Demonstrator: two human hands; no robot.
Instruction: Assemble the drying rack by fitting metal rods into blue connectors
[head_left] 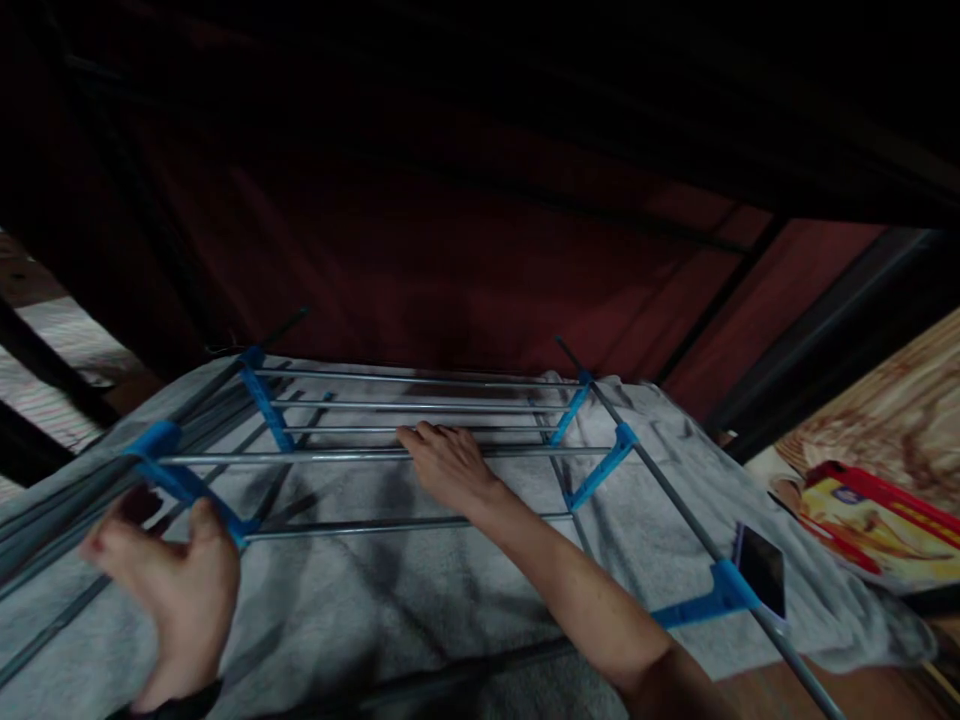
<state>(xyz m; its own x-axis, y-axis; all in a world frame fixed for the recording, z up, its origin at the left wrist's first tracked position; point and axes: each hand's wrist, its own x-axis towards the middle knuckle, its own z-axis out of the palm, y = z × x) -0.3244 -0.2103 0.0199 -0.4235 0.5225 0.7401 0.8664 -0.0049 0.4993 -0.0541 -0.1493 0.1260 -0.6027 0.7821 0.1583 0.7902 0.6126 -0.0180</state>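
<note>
- Left hand [169,585]: fingers loosely spread, thumb touching the blue plastic bracket [180,482] of a silver metal-rod rack [420,380].
- Right hand [450,465]: fingers together, flat on a rod above a grey towel [360,610].

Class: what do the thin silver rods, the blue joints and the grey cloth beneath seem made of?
Thin silver rods: likely metal, polished; they catch bright glints. Blue joints: probably moulded plastic, smooth, uniform colour. Grey cloth: seems terry towelling, matte with fuzzy pile.

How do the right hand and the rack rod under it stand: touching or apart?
Touching. The head view shows the right hand lying flat across the rod, which runs under the fingers with no gap.
</note>
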